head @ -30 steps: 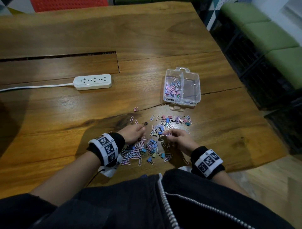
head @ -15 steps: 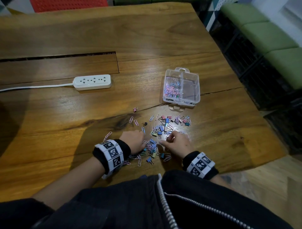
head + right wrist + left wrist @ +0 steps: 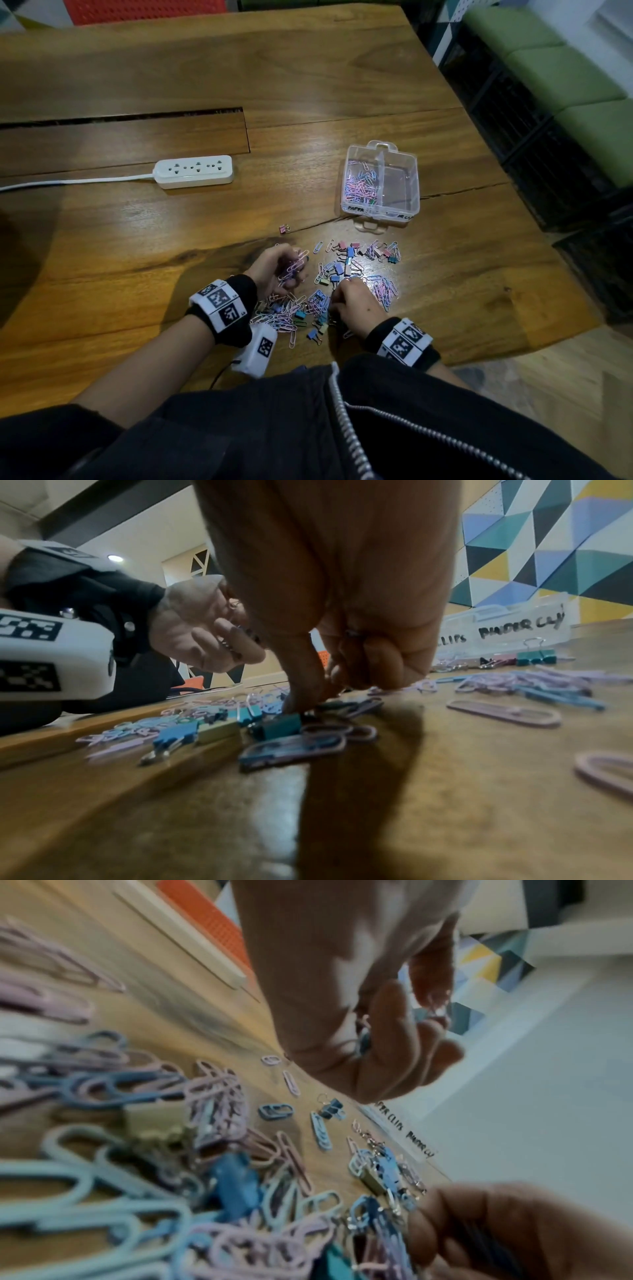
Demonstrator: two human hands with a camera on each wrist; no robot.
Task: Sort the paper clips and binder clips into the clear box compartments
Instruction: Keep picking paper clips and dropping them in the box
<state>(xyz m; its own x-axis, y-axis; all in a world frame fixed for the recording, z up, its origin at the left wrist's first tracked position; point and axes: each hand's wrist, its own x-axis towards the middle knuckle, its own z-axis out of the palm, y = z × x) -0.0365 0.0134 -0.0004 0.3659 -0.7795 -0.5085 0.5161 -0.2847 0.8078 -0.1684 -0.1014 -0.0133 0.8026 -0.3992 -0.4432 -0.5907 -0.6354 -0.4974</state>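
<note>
My left hand (image 3: 291,269) is lifted just above the pile and grips a bunch of pink paper clips (image 3: 297,264); its curled fingers (image 3: 394,1031) close round them. My right hand (image 3: 346,296) is knuckles-up on the mixed pile of clips (image 3: 301,310). Its thumb and index fingertips (image 3: 301,696) pinch down among paper clips beside a teal binder clip (image 3: 277,729). The clear box (image 3: 416,185) stands beyond, with paper clips (image 3: 361,186) in its left compartment and its right compartment looking bare. More binder clips (image 3: 349,255) lie between pile and box.
One pink binder clip (image 3: 284,229) lies apart, left of the box. A white power strip (image 3: 195,171) with its cord sits at the far left. The table edge (image 3: 534,329) runs close on the right, with dark crates and green benches beyond.
My left hand has risen off the pile and turned, now showing a bunch of paper clips in its fingers. My right hand has shifted slightly left over the pile.
</note>
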